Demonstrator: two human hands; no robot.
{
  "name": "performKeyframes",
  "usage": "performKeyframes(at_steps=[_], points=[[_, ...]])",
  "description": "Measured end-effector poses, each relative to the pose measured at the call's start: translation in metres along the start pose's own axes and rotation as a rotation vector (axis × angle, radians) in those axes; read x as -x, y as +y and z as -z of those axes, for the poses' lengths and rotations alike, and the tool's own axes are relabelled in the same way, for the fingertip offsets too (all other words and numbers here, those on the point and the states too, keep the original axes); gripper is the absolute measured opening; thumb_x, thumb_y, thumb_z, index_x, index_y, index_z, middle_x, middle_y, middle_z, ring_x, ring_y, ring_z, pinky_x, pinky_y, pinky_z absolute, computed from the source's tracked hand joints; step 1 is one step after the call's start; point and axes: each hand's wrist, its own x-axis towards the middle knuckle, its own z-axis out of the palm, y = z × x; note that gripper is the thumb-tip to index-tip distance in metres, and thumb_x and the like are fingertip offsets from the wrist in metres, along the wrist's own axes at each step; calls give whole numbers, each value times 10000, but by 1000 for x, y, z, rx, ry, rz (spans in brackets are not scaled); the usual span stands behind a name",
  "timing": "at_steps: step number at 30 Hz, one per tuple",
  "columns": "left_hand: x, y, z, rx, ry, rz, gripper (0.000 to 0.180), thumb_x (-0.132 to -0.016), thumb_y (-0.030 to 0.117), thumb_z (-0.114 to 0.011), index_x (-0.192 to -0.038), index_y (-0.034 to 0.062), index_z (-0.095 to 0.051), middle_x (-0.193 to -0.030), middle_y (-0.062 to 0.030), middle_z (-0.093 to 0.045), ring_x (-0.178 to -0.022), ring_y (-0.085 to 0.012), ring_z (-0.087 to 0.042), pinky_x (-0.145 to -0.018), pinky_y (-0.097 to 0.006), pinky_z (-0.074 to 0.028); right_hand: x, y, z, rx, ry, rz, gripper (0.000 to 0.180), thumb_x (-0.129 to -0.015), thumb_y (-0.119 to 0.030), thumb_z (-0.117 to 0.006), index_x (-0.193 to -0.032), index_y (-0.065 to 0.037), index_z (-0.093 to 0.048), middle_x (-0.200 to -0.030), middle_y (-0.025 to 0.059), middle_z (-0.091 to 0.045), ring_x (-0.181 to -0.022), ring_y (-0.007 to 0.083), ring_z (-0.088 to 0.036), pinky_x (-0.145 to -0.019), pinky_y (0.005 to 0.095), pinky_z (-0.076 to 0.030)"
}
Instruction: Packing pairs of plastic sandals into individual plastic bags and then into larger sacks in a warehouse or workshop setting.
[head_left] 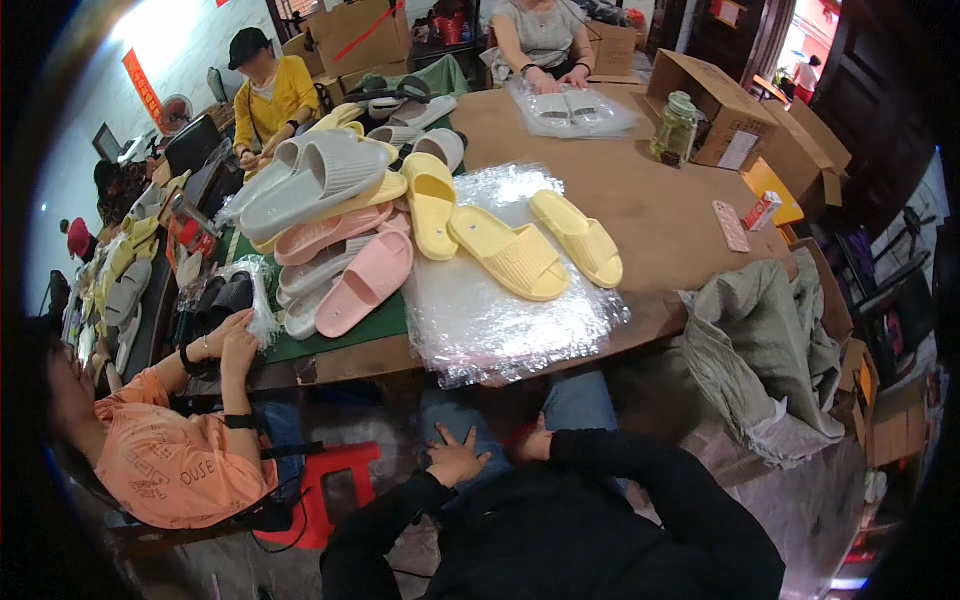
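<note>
My left hand lies on my left thigh, fingers spread, holding nothing. On my other thigh rests my right hand; its fingers are mostly out of sight, so their pose is unclear. Ahead on the table, a stack of clear plastic bags bears a yellow slipper and another yellow slipper. A third yellow slipper leans by the pile. The heap left of the bags includes a pink slipper and a grey slipper. Neither hand touches the slippers or the bags.
Left of me a person in an orange shirt handles bagged dark slippers. Across the table, another person's hands press a bagged pair. A glass jar, cardboard box, pink phone-like slab and woven sack stand right.
</note>
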Motion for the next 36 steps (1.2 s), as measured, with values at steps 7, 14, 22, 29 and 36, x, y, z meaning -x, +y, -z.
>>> performKeyframes(at_steps=[7,14,22,29,36], points=[[65,-74,-20,-5,-62,-24,678,-846,595,-459,-1376,179,-381,-1393,-310,-288,-1138,-543,-426,-908,-571,-386,150,-161,240,10,215,516,338,-852,-331,-488,-1113,-167,-627,-1094,113,-623,-1028,299,-584,-743,693,-339],[80,-2,113,704,496,-713,371,-879,225,-587,-1196,40,-539,-1051,-164,-621,-917,-290,-621,-775,-340,-485,355,-72,440,-531,242,542,435,-880,-287,-563,-1230,-32,-518,-1156,156,-586,-1024,323,-571,-887,378,-443],[22,5,156,39,911,-519,470,-857,333,-563,-1253,87,-508,-1301,-256,-413,-1222,-447,-344,-1021,-503,-273,327,49,566,-440,1156,155,421,-812,-174,-600,-1190,-7,-515,-1168,197,-542,-1085,329,-525,-970,385,-382],[-18,5,124,-168,894,-366,606,-829,549,-506,-1367,292,-394,-1402,-234,-320,-1265,-493,-282,-1002,-638,-194,261,104,576,-37,701,-155,420,-725,-100,-564,-1139,-50,-511,-877,168,-633,-929,355,-591,-952,438,-370],[-21,13,129,-217,858,-318,574,-824,498,-545,-1342,280,-430,-1368,-225,-353,-1240,-474,-312,-980,-647,-225,304,95,632,104,804,-257,557,-692,-100,-572,-1239,-93,-469,-722,121,-615,-761,296,-624,-809,438,-412]])
